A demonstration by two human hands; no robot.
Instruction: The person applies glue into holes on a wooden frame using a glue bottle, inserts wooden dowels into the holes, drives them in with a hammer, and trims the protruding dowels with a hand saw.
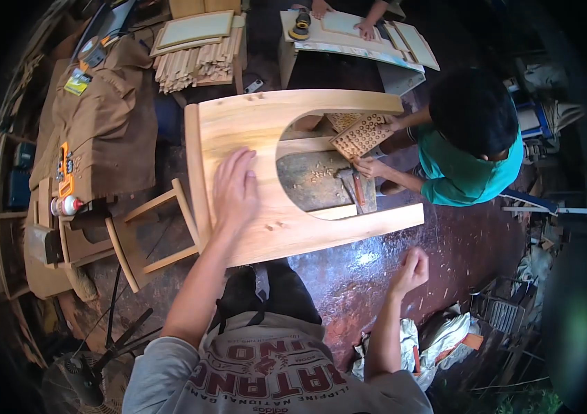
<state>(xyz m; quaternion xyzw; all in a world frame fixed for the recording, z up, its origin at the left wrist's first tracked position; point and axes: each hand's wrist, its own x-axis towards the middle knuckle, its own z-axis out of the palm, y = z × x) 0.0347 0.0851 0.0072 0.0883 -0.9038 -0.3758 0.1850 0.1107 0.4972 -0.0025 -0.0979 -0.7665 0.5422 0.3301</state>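
My left hand lies flat, fingers stretched out, on a pale wooden panel with a large U-shaped cutout at its right side. My right hand is closed in a fist in the air just beyond the panel's lower right arm; whatever it may hold is hidden. Through the cutout a hammer shows, resting on a worn board among small wood bits. Above that board, a person in a teal shirt holds a wooden block with rows of round holes or plugs in both hands.
A wooden frame stands left of the panel. Brown cloth covers a bench with an orange tool. Stacked wood strips stand behind. At another table a second person's hands work near a sander. White cloths lie at right.
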